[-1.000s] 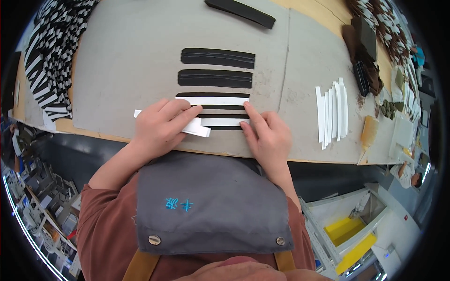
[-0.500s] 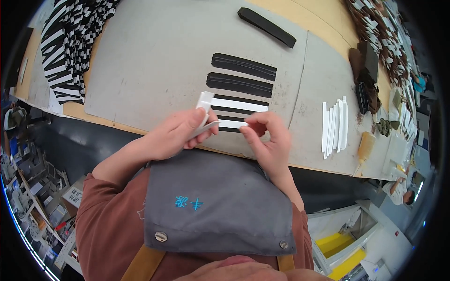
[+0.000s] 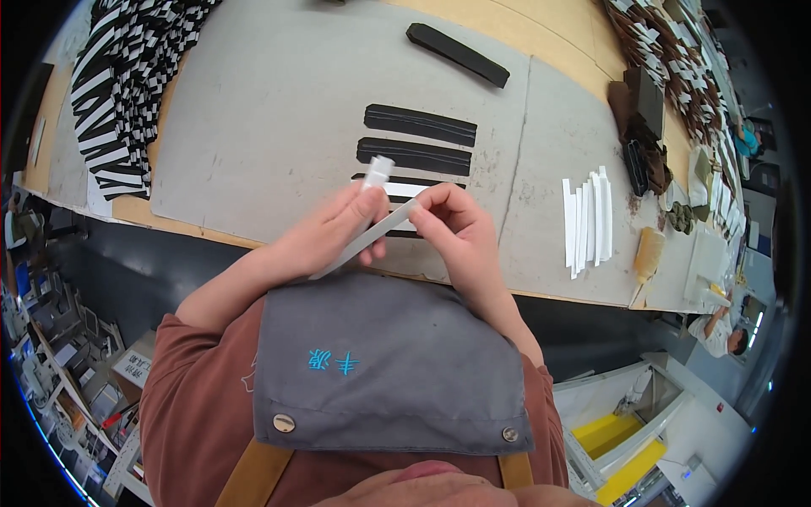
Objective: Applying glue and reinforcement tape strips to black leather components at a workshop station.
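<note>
My left hand is closed around a small bundle of white strips, whose ends stick up past the thumb. One strip slants out from that hand, and my right hand pinches its upper end between thumb and fingertips. Beyond the hands, flat black pieces lie in a row on the grey board. The two farther ones, an upper black piece and a lower black piece, show bare black. Nearer is a black piece with a white strip along it; another, closest to me, is mostly covered by my hands.
A thick black bar-shaped piece lies farther off on the grey board. To the right are loose white strips and a yellowish squeeze bottle. Black-and-white pieces heap at left, brown-and-white ones at far right.
My right hand has come up from the nearest black piece and now pinches a white strip drawn from the left hand's bundle. The whole view has shifted slightly.
</note>
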